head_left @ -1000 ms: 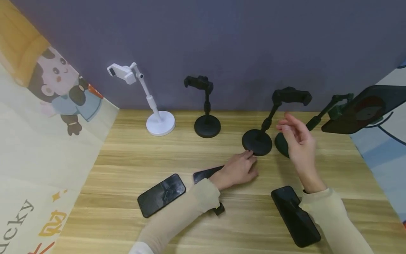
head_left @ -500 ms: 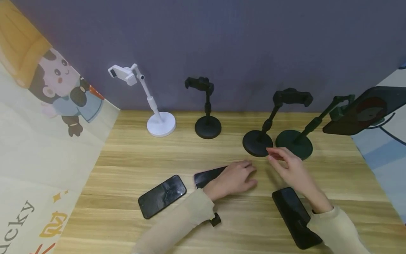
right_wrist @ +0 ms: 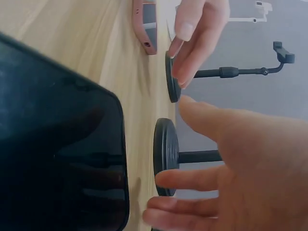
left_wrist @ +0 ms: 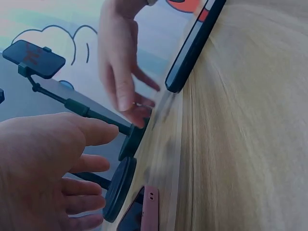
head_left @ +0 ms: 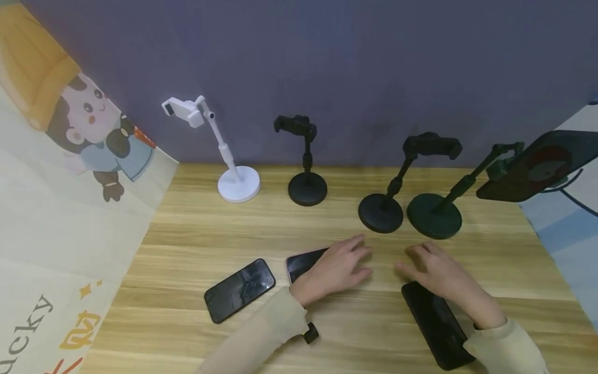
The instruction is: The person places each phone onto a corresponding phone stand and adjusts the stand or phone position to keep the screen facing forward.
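My left hand (head_left: 338, 267), fingers loosely spread, hovers over the wooden table and partly hides a pink-cased phone (head_left: 302, 264). To its right, my right hand (head_left: 439, 272) has relaxed fingers and overlaps the far end of a black phone (head_left: 434, 324). Neither hand holds anything. Beyond them stand two black phone stands, one (head_left: 380, 214) just ahead of the hands and one (head_left: 307, 189) further left, both with bare clamps. A dark green phone stand (head_left: 434, 217) at right carries a phone (head_left: 537, 169). In the left wrist view, the left palm (left_wrist: 43, 159) faces the right hand (left_wrist: 120, 62).
Another black phone (head_left: 240, 291) lies flat at left, screen up. A white phone stand (head_left: 238, 184) with a bare clamp stands at back left. A dark grey panel (head_left: 327, 62) rises behind the table. A cable (head_left: 576, 200) hangs at far right.
My left hand has drawn back from the black stand's base. My right hand has come down and towards me from beside the dark green stand. Stands and phones stay in place.
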`<state>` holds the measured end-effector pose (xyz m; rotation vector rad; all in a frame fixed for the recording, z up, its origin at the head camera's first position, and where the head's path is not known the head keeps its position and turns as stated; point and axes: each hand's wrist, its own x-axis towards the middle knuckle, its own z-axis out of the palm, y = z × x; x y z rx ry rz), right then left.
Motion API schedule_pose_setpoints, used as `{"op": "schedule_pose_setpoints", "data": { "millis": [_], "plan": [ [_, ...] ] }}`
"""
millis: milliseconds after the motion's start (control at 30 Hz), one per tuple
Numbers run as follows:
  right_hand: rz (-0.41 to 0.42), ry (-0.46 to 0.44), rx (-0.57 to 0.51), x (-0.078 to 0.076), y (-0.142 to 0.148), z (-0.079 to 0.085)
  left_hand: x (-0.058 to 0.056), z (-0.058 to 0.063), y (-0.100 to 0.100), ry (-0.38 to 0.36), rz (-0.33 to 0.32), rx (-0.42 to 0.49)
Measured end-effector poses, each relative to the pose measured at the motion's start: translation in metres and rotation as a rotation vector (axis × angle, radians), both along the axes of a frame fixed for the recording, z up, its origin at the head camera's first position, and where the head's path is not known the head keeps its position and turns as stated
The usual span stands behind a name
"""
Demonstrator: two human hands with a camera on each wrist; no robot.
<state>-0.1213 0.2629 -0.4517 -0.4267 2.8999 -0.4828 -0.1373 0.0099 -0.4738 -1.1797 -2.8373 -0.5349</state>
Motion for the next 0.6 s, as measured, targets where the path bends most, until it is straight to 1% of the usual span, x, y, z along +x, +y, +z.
{"op": "schedule_pose_setpoints", "data": {
  "millis": [133,333,467,600],
  "plan": [
    [-0.030,-0.079,0.103,0.004,-0.001,-0.001,0.002,0.000,-0.001,-0.012,0.005,0.018],
    [-0.023,-0.209,0.207,0.009,-0.004,0.003,0.002,-0.002,-0.001,-0.023,0.005,0.032],
    [-0.010,-0.252,0.233,0.011,-0.006,0.005,0.001,-0.003,-0.001,-0.012,-0.003,0.040],
    [-0.003,-0.276,0.230,0.012,-0.007,0.006,0.001,-0.003,-0.001,-0.003,-0.008,0.044]
  ]
}}
